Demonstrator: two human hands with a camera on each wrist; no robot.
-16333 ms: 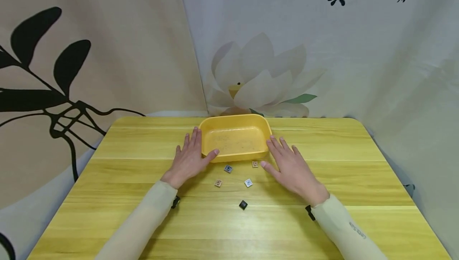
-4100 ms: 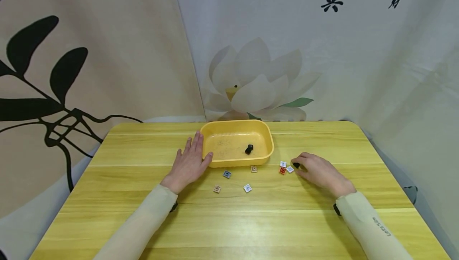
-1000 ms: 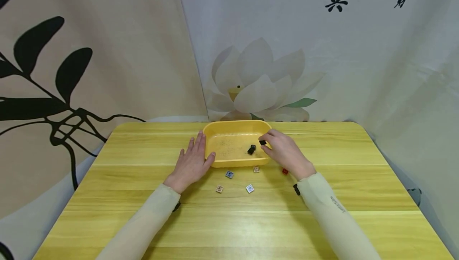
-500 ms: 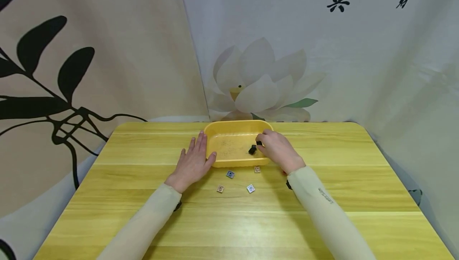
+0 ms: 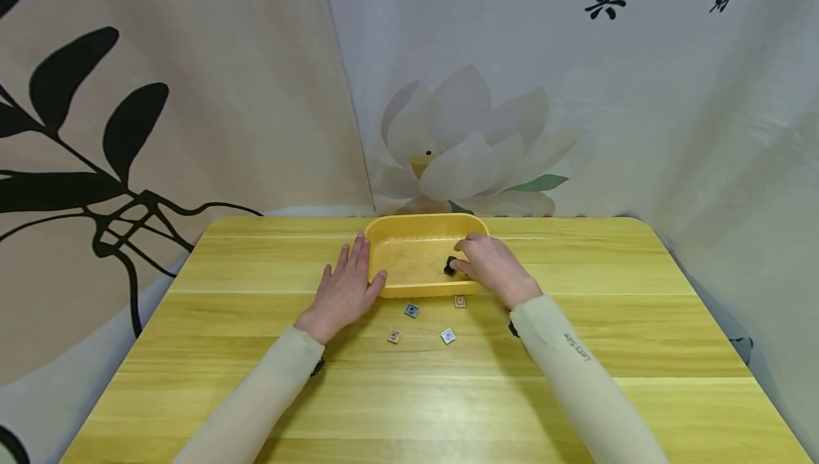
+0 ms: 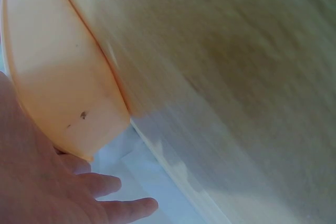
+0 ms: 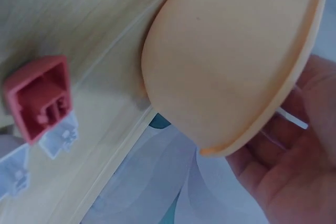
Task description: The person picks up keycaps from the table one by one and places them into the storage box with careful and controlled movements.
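Fingers spread, the left hand [image 5: 343, 290] likely steadies the yellow tray [image 5: 412, 247]; the right hand [image 5: 495, 269] holds thumb and forefinger apart (empty, I think) beside black keycaps [image 5: 449, 266].

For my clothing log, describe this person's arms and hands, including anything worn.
The left hand and right hand wear no gloves. The left sleeve and right sleeve are long and pale cream; dark lettering marks the right one, too small to read surely. A small black piece shows at the left wrist, a similar one at the right.
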